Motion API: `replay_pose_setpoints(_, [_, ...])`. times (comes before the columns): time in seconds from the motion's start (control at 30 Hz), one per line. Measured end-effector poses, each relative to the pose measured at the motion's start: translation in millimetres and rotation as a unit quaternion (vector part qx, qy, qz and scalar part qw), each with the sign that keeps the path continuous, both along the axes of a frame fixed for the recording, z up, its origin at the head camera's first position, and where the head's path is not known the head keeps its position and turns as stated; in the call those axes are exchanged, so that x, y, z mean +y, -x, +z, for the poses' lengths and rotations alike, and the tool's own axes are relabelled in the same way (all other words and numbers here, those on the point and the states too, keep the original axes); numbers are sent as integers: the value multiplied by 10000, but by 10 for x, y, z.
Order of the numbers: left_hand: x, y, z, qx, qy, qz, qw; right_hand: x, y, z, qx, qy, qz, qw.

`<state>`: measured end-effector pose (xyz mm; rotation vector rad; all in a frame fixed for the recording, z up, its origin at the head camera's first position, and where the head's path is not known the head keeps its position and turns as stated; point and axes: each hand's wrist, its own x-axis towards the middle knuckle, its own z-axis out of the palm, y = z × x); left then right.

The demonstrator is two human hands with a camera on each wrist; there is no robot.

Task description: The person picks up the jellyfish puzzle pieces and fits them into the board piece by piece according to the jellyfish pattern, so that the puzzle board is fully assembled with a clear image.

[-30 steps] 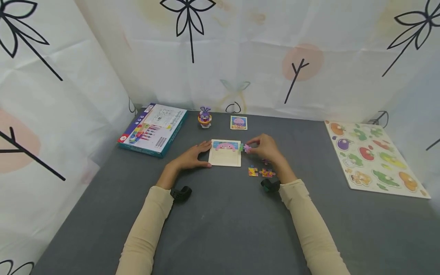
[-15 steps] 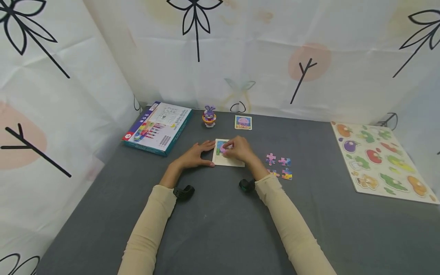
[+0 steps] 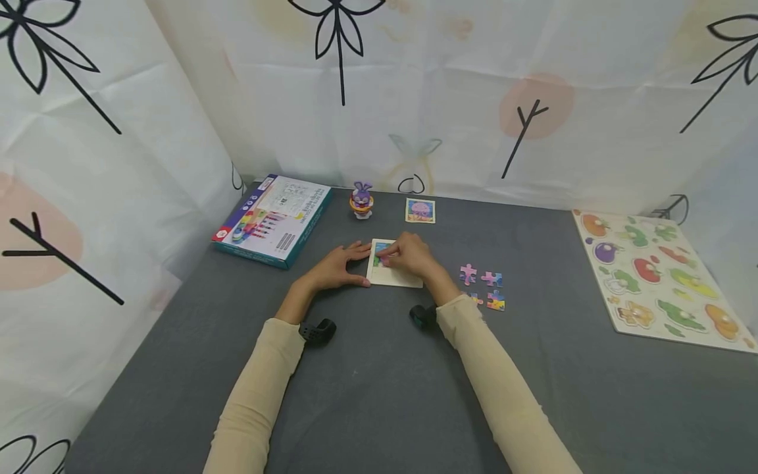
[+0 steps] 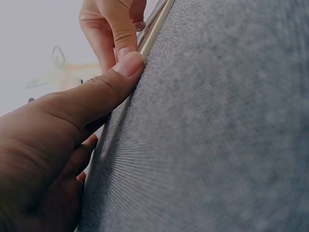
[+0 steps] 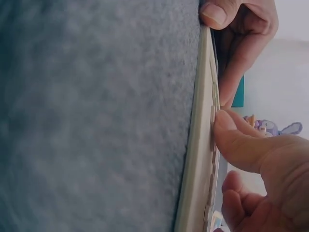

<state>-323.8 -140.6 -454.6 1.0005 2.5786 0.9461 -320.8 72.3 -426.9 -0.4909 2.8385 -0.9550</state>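
A small pale puzzle tray [image 3: 403, 279] lies on the grey table, part of its colourful picture showing between the hands. My left hand [image 3: 342, 266] rests along the tray's left side, thumb at the near corner, fingers stretched to the far one. In the left wrist view its thumb [image 4: 126, 67] presses the edge. My right hand [image 3: 413, 255] reaches over the tray and covers much of it. Its thumb and fingertips are low on a puzzle piece [image 3: 381, 261] at the left part of the picture. The right wrist view shows the thumb [image 5: 231, 137] against thin pieces [image 5: 212, 126].
Several loose puzzle pieces [image 3: 468, 274] lie right of the tray. Behind it stand a purple rabbit figure [image 3: 361, 200] and a square picture card [image 3: 420, 210]. A flat box [image 3: 274, 220] is at the back left. A vegetable board [image 3: 657, 271] lies at the right.
My right hand has moved left from beside the tray to over it, carrying a pink and green puzzle piece down to the picture. The left hand stays at the tray's edge.
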Motion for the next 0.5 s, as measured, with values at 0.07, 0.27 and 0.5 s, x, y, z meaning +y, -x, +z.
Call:
replay_pose_setpoints(0.07, [7,-1,-5,3,-12,10,10000,20,-4,8,90,0,-70,9999])
replay_pose_setpoints(0.27, [7,13,-24,6,2,19,10000,412,-82,31,706,331,-288,9965])
replay_pose_setpoints(0.5, [63,13,-57,44,-11,-230,9997,1224,-369,51,249,330,-947,9947])
